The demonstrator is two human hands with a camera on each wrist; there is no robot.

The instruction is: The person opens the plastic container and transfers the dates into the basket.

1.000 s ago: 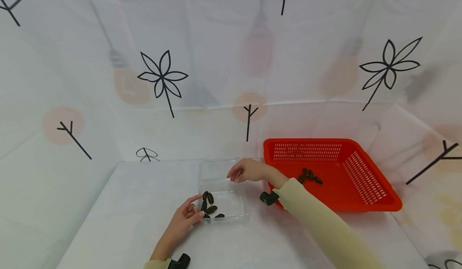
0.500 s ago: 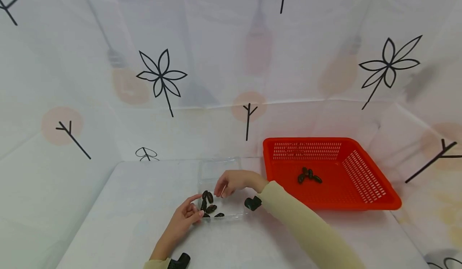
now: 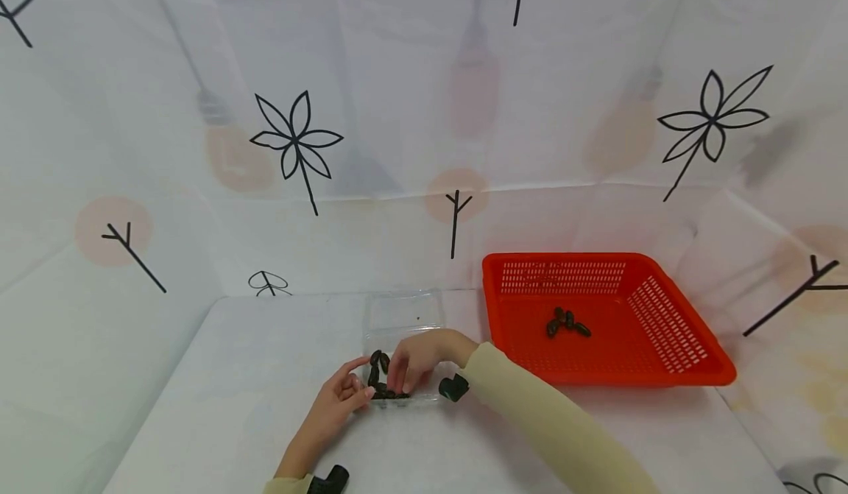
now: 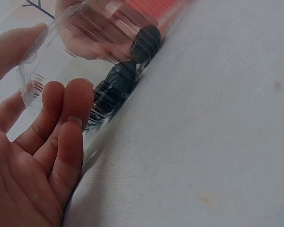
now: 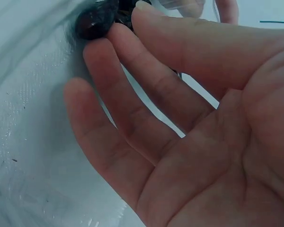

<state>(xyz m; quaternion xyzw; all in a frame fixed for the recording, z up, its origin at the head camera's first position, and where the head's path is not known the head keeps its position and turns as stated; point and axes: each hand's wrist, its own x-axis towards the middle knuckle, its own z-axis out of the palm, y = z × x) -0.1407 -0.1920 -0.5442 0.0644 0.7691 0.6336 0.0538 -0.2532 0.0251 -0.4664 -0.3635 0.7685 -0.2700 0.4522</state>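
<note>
Dark oval pieces (image 3: 374, 376) lie in a clear plastic box (image 3: 424, 400) on the bench (image 3: 252, 376); the left hand (image 3: 339, 397) grips its side, the right hand (image 3: 422, 354) dips inside, its pinch unclear.

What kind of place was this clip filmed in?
Probably a small improvised filming booth, indoors. Patterned fabric hangs behind and at the sides, a white-covered table fills the space between, and a red basket stands on it.
</note>
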